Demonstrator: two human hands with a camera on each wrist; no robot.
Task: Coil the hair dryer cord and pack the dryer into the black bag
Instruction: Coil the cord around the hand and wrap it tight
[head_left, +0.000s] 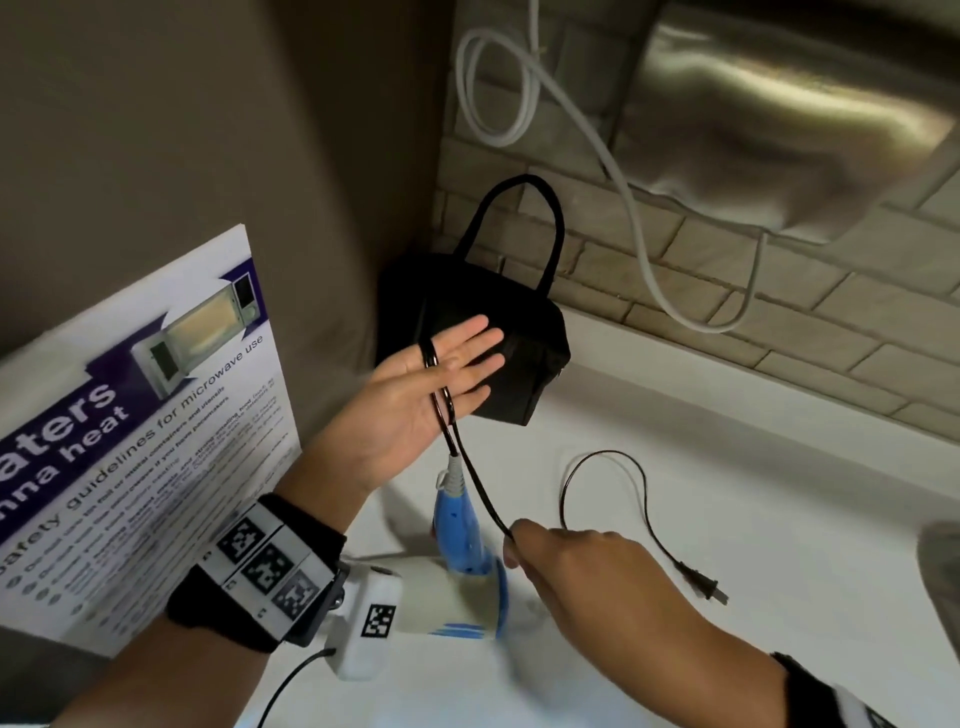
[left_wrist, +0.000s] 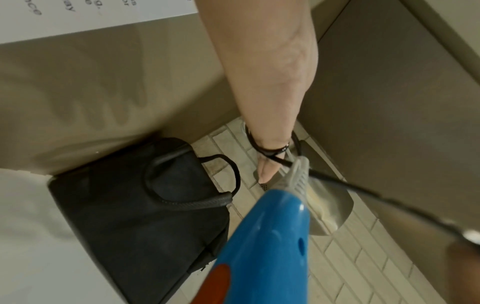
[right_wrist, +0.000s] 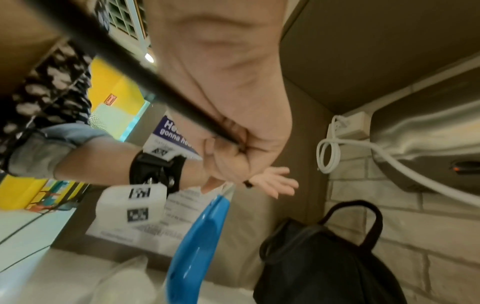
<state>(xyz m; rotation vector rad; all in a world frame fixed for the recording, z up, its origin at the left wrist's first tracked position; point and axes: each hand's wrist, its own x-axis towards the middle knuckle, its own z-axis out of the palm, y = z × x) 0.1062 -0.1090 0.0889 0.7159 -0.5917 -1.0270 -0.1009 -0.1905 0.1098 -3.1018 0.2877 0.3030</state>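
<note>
A blue and white hair dryer lies on the white counter, its blue handle pointing up. My left hand hovers above it with the palm open and fingers straight. The black cord is looped around that hand. My right hand pinches the cord in a closed fist just right of the dryer. The rest of the cord curves over the counter to its plug. The black bag stands in the corner behind my left hand, handles up.
A microwave safety poster leans against the left wall. A steel wall unit with a white cable hangs over the tiled back wall. A grey object shows at the right edge.
</note>
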